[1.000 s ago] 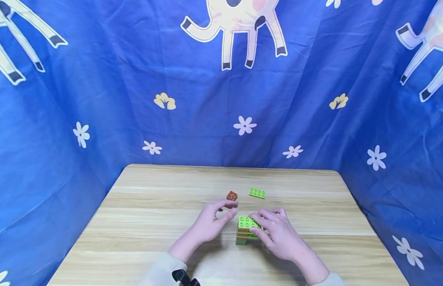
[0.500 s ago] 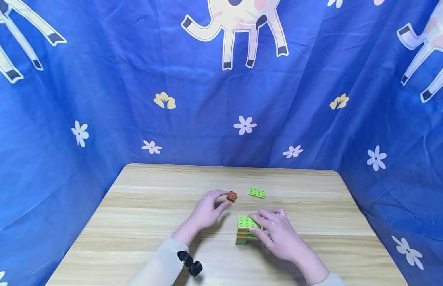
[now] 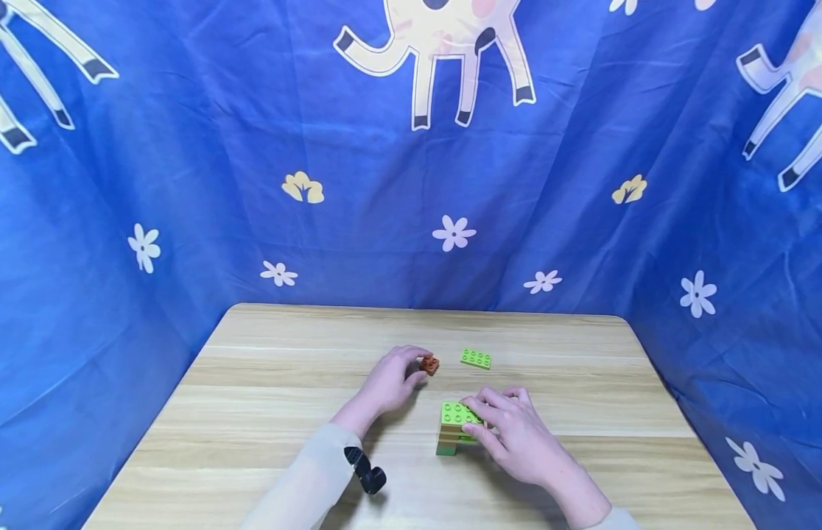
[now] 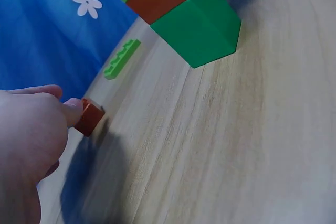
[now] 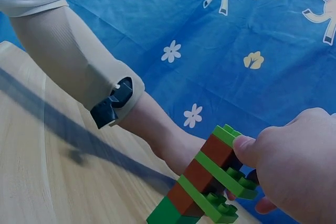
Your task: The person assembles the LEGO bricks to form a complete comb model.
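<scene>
A small brown building brick (image 3: 429, 364) lies on the table near its back half. My left hand (image 3: 387, 379) pinches it between thumb and fingers; in the left wrist view the thumb touches the brown brick (image 4: 90, 117), while its far side is hidden. In front of me stands an upright stack of building bricks (image 3: 451, 427). The right wrist view shows brown bricks alternating with light green plates that jut out on one side, above a dark green brick (image 5: 170, 213). My right hand (image 3: 517, 434) grips the stack's upper right part, thumb on the near side.
Behind the stack, a flat light green eight-stud plate (image 3: 476, 358) lies on the wooden table (image 3: 285, 412). A black wrist device (image 3: 366, 470) sits on the left sleeve. A blue patterned curtain (image 3: 384, 258) surrounds the table's back and sides.
My left hand has moved away from beside the stack, back toward the brown brick, and closed its thumb and fingers on it. The right hand and the stack have stayed in place.
</scene>
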`<action>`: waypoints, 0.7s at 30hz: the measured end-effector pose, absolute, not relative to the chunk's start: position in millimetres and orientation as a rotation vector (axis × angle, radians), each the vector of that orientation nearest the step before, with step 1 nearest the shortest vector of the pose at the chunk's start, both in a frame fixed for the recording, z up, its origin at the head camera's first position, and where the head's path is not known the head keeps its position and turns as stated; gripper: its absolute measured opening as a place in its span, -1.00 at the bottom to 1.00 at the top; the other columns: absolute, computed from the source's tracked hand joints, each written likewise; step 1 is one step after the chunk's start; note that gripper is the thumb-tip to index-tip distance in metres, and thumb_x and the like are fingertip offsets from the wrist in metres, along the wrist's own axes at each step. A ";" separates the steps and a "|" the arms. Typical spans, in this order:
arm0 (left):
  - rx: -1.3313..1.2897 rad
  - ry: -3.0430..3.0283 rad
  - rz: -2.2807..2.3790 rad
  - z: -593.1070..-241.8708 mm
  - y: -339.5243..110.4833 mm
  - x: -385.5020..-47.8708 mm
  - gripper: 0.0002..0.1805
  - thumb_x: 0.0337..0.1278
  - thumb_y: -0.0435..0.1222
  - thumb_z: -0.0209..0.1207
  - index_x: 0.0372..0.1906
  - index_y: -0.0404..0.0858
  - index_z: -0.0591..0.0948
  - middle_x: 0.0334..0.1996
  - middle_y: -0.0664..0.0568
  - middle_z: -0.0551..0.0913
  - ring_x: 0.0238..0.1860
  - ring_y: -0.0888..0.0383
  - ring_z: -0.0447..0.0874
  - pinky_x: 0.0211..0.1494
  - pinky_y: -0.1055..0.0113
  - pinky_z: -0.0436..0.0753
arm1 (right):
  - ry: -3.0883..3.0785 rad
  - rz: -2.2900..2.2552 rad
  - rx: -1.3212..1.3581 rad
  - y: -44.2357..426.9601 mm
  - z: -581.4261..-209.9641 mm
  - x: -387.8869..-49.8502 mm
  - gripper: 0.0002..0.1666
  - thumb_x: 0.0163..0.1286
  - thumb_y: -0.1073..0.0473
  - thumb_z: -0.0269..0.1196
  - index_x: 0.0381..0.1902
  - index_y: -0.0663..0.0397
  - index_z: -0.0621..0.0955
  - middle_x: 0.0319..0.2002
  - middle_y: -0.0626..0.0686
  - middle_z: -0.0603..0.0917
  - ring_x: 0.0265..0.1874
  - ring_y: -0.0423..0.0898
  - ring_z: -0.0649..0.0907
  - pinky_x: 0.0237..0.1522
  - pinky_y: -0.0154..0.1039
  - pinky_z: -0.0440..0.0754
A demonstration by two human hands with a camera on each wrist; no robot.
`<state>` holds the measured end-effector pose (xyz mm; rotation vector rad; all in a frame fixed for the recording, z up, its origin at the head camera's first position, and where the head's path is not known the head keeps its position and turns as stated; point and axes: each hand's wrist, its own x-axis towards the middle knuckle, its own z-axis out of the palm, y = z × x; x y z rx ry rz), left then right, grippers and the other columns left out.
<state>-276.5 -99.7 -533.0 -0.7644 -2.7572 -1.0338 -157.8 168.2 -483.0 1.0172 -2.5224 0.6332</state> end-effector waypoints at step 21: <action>-0.703 -2.912 -0.915 -542.6 -92.2 -294.0 -0.45 0.30 -0.23 0.44 0.35 -0.21 0.62 0.26 -0.07 0.67 0.26 -0.09 0.56 0.36 -0.08 0.46 | -2.536 0.659 1.024 170.3 -484.2 -156.6 -0.62 0.57 -0.05 0.30 0.23 -0.10 0.70 -0.07 -0.30 0.60 -0.17 -0.34 0.64 0.13 0.04 0.43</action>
